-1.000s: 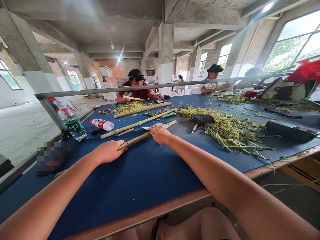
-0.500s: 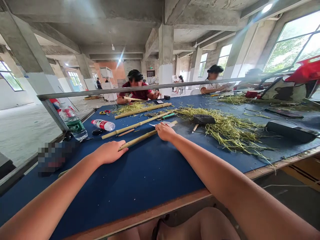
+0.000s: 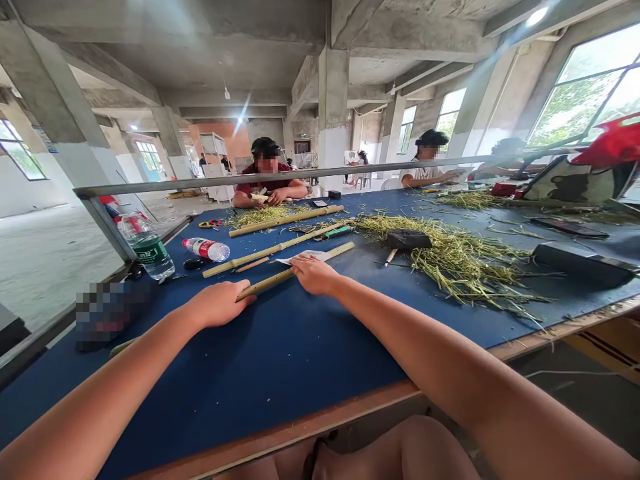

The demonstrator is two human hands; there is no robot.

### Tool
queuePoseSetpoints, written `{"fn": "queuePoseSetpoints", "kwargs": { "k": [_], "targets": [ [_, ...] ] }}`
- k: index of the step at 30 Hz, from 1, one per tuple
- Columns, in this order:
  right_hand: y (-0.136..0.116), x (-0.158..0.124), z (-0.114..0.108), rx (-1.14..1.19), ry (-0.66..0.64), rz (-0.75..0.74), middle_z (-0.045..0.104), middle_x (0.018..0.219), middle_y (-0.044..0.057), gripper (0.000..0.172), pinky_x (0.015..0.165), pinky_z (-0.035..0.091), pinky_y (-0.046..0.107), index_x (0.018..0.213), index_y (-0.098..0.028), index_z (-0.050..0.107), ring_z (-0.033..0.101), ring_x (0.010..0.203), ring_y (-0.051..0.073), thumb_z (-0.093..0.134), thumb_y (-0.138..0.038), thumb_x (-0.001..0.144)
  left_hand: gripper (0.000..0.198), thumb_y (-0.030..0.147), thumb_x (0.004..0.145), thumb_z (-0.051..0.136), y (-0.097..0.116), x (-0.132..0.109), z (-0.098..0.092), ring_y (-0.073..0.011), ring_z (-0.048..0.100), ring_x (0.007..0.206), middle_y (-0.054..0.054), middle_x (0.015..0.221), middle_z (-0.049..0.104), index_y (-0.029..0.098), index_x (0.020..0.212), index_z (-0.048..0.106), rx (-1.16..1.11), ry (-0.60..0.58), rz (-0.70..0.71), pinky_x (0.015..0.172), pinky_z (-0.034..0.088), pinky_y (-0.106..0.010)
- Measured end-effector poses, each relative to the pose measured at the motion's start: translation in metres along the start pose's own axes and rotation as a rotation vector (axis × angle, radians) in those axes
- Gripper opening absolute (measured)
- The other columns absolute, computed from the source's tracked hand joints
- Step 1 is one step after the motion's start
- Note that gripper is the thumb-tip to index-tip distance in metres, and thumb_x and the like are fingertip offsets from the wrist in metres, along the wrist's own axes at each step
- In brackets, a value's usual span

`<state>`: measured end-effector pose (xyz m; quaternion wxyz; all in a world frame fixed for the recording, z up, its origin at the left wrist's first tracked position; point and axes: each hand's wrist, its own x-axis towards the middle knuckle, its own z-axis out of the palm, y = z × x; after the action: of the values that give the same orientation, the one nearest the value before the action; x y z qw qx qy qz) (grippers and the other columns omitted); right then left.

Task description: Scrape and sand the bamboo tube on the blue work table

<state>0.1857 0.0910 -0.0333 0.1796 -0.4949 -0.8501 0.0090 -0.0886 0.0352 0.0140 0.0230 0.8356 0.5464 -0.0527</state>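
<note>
My left hand (image 3: 219, 304) is curled over the near end of a thin bamboo stick (image 3: 295, 272), which lies slanted on the blue table. My right hand (image 3: 315, 275) presses on the stick's middle, farther along. A small white sheet of paper or abrasive (image 3: 305, 255) sits beside the stick, and its edge passes under my right fingers. Other bamboo sticks (image 3: 277, 248) lie just beyond, with a thin short strip (image 3: 253, 265) near them. A heap of green-yellow plant fibres (image 3: 457, 261) lies to the right of my right hand, with a black block (image 3: 407, 239) on top.
A person (image 3: 267, 170) works across the table, and another person (image 3: 427, 159) sits farther right. Two plastic bottles (image 3: 147, 247) (image 3: 206, 249) and scissors (image 3: 210, 224) stand at the left. A metal rail (image 3: 300, 175) spans above the table.
My right hand has slid back along the stick toward my left hand, now covering the paper's near edge. My left hand has not moved. The person opposite has lowered their hands.
</note>
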Motion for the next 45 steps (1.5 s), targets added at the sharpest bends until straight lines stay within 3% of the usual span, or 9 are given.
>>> {"fn": "queuePoseSetpoints", "kwargs": {
  "k": [4,11,16,22,37,45],
  "targets": [
    [0.007,0.003,0.001,0.012,-0.012,0.009,0.057,0.150,0.009,0.045,0.122,0.027,0.036,0.143,-0.018,0.059,0.042,0.146,0.023,0.032,-0.028,0.108,0.041,0.060,0.097,0.035,0.001,-0.001,-0.001,-0.0247,0.067,0.075,-0.007,0.088,0.072,0.026,0.100,0.057,-0.010,-0.001,-0.008,0.060,0.037,-0.031],
    [0.048,0.003,-0.009,-0.063,-0.041,0.238,0.055,0.152,0.010,0.047,0.124,0.023,0.042,0.142,-0.016,0.060,0.034,0.152,0.027,0.029,-0.022,0.107,0.047,0.066,0.096,0.030,-0.001,-0.002,-0.002,-0.0256,0.066,0.076,-0.006,0.086,0.071,0.027,0.099,0.058,-0.035,0.000,0.011,0.062,0.038,-0.031],
    [0.032,-0.001,-0.010,-0.044,-0.062,0.208,0.049,0.158,0.010,0.048,0.124,0.022,0.042,0.148,-0.016,0.054,0.031,0.153,0.027,0.031,-0.029,0.108,0.045,0.064,0.097,0.030,0.002,-0.003,-0.004,-0.0252,0.065,0.074,-0.006,0.086,0.070,0.027,0.098,0.056,-0.011,-0.008,0.012,0.059,0.034,-0.031],
    [0.008,-0.003,-0.008,-0.030,-0.040,0.082,0.052,0.154,0.012,0.049,0.122,0.026,0.041,0.148,-0.012,0.054,0.042,0.146,0.027,0.032,-0.031,0.107,0.041,0.061,0.097,0.033,0.003,-0.002,-0.004,-0.0247,0.065,0.074,-0.006,0.087,0.070,0.027,0.098,0.055,-0.001,-0.014,0.006,0.058,0.034,-0.031],
    [0.008,-0.005,-0.012,-0.017,-0.032,0.057,0.056,0.151,0.013,0.048,0.119,0.029,0.038,0.146,-0.013,0.056,0.046,0.142,0.026,0.034,-0.029,0.106,0.040,0.059,0.098,0.034,0.003,-0.002,-0.003,-0.0261,0.067,0.074,-0.007,0.087,0.071,0.026,0.099,0.056,0.011,-0.006,0.007,0.058,0.036,-0.032],
    [0.008,-0.003,-0.005,-0.003,-0.019,0.016,0.053,0.154,0.012,0.051,0.122,0.026,0.040,0.149,-0.014,0.054,0.041,0.146,0.026,0.031,-0.031,0.107,0.040,0.059,0.098,0.034,0.003,-0.002,-0.004,-0.0253,0.067,0.075,-0.007,0.087,0.071,0.026,0.097,0.056,-0.010,-0.006,0.005,0.059,0.036,-0.031]
  ]
}}
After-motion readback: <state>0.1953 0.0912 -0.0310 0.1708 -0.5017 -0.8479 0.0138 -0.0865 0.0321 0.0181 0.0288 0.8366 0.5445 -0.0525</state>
